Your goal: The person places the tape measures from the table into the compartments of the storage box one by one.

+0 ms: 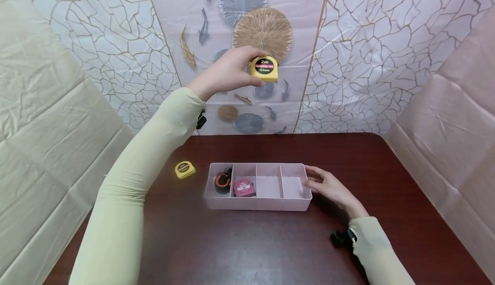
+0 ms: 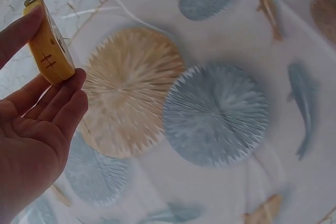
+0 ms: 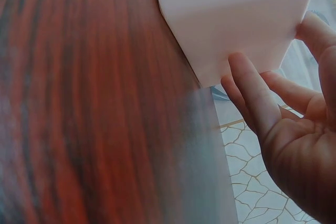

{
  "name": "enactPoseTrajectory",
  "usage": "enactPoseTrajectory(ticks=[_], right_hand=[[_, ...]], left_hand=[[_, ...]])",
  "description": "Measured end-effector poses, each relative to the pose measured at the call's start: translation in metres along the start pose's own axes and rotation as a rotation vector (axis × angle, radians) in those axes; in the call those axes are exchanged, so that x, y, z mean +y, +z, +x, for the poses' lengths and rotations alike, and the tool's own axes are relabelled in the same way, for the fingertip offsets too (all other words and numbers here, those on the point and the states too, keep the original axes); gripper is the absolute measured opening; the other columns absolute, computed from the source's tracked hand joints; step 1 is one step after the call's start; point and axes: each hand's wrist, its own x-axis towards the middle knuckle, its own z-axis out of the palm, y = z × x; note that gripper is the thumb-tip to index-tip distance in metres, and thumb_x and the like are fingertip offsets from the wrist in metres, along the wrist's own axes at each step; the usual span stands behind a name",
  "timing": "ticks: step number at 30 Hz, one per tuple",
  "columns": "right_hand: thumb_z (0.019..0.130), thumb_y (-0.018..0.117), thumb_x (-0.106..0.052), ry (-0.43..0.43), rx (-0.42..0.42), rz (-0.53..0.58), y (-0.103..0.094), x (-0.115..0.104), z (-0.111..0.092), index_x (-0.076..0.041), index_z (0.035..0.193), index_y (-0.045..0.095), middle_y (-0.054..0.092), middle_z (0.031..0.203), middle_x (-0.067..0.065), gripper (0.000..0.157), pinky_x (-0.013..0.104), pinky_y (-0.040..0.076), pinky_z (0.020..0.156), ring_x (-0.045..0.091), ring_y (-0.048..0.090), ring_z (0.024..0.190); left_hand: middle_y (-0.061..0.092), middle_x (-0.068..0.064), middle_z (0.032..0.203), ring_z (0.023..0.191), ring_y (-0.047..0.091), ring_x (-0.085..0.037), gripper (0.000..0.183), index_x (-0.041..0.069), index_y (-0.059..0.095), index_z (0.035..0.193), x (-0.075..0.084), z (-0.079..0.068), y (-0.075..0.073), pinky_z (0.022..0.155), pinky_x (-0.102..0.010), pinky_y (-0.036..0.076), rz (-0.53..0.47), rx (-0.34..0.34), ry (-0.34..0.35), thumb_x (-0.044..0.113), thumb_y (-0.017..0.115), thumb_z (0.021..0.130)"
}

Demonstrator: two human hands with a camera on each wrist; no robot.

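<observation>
My left hand is raised in front of the backdrop and pinches a yellow tape measure between thumb and fingers, its dark label facing the head camera. In the left wrist view the tape measure appears from its side. My right hand holds the right end of a pale pink divided tray, thumb over the rim. In the right wrist view, fingertips touch the tray's outer end wall. A black-and-orange round item lies in the leftmost compartment. Beside it, a pink tape measure occupies the second compartment.
Another yellow tape measure lies on the dark wooden table, left of the tray. A patterned backdrop hangs behind the table, with pale cloth at both sides.
</observation>
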Motion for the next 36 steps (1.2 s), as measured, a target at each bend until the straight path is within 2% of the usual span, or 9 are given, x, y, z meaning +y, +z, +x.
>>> enactPoseTrajectory(ticks=[5, 11, 23, 36], right_hand=[[0.097, 0.069, -0.017, -0.001, -0.002, 0.009, 0.000, 0.000, 0.000, 0.005, 0.153, 0.034, 0.043, 0.149, 0.031, 0.070, 0.026, 0.054, 0.087, 0.044, 0.050, 0.131], [0.097, 0.069, -0.015, -0.006, 0.002, 0.016, 0.000, 0.002, 0.002, 0.005, 0.153, 0.034, 0.042, 0.150, 0.031, 0.069, 0.027, 0.055, 0.087, 0.045, 0.049, 0.132], [0.097, 0.070, -0.017, -0.001, 0.004, -0.007, -0.001, -0.001, 0.001, 0.004, 0.153, 0.034, 0.042, 0.150, 0.031, 0.070, 0.025, 0.054, 0.087, 0.044, 0.050, 0.131], [0.097, 0.068, -0.013, -0.006, -0.003, 0.007, -0.002, 0.002, 0.002, 0.005, 0.152, 0.035, 0.043, 0.149, 0.031, 0.067, 0.026, 0.054, 0.087, 0.045, 0.049, 0.131]], left_hand=[[0.059, -0.006, 0.138, 0.125, 0.052, -0.017, 0.068, 0.006, 0.053, 0.143, 0.009, 0.005, 0.004, 0.107, -0.027, 0.037, 0.004, -0.003, 0.027, 0.024, 0.082, 0.085], [0.057, -0.004, 0.141, 0.126, 0.052, -0.015, 0.069, 0.008, 0.051, 0.146, 0.016, 0.006, 0.006, 0.107, -0.026, 0.036, 0.017, -0.016, 0.025, 0.026, 0.082, 0.086], [0.060, -0.004, 0.136, 0.123, 0.053, -0.016, 0.065, 0.008, 0.056, 0.142, 0.017, 0.003, 0.013, 0.105, -0.028, 0.038, 0.008, -0.027, 0.027, 0.024, 0.083, 0.085], [0.060, -0.006, 0.135, 0.123, 0.053, -0.019, 0.066, 0.008, 0.055, 0.142, 0.017, -0.008, 0.039, 0.105, -0.032, 0.038, -0.034, -0.074, 0.060, 0.025, 0.083, 0.085]])
